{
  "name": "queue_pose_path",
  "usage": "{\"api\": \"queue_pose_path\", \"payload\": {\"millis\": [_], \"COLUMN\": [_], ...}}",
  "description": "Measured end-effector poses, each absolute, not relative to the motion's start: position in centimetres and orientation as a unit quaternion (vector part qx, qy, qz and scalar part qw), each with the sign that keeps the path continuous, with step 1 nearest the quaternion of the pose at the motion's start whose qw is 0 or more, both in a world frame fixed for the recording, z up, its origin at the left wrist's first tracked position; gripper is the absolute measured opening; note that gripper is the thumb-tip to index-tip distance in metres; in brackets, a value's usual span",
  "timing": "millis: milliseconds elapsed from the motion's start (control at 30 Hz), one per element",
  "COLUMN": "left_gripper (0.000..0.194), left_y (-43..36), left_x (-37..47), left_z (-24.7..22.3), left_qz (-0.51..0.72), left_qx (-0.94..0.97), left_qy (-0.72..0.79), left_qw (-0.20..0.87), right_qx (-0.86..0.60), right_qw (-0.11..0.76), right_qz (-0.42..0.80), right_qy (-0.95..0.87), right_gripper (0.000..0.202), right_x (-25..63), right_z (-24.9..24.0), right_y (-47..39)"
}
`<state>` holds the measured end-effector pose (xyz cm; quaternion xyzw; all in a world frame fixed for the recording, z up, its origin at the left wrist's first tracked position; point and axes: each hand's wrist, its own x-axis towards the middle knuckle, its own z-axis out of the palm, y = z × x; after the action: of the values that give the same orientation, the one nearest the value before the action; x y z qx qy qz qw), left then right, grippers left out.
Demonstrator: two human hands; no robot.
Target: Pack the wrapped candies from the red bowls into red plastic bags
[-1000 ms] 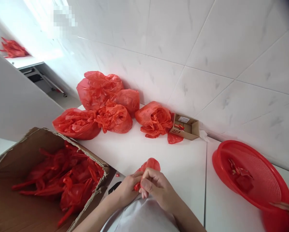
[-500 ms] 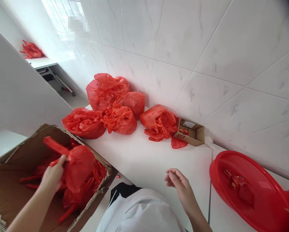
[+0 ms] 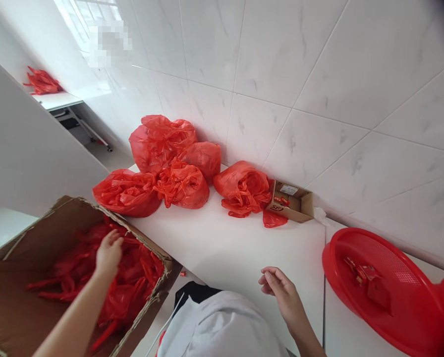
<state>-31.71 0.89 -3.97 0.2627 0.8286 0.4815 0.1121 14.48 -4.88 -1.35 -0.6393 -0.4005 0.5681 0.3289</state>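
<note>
2 hands, both loose & empty: left over red bags (in box), right above counter.

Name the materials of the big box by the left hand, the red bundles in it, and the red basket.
Big box: brown corrugated cardboard, matte, torn edges. Red bundles: thin glossy plastic film, crinkled, seemingly knotted bags. Red basket: likely rigid moulded plastic, fine mesh, smooth rim.

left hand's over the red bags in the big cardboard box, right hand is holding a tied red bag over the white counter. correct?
Not quite. The head view shows the right hand empty, fingers loosely curled above the white counter, holding no bag. The rest stands: the left hand is over the red plastic bags inside the large brown cardboard box.
</note>
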Motion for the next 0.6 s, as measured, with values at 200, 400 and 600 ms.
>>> {"api": "queue_pose_path", "payload": {"millis": [200, 400, 600], "left_gripper": [0.029, 0.019, 0.022], "left_y": [-0.6, 2.2, 8.8], "left_x": [-12.8, -5.0, -3.9], "left_z": [-7.1, -5.1, -5.2], "left_qz": [0.427, 0.331, 0.323], "left_qx": [0.472, 0.604, 0.599], "left_qy": [0.673, 0.534, 0.559], "left_qw": [0.376, 0.49, 0.475], "right_qx": [-0.626, -0.613, -0.63], "right_qw": [0.342, 0.351, 0.353], "right_qz": [0.579, 0.576, 0.561], "right_qy": [-0.395, -0.412, -0.404], "right_gripper": [0.044, 0.043, 0.041], "right_x": [13.4, 13.3, 15.5], "right_z": [-1.9, -1.8, -3.9], "right_y": [-4.9, -5.0, -4.3]}}
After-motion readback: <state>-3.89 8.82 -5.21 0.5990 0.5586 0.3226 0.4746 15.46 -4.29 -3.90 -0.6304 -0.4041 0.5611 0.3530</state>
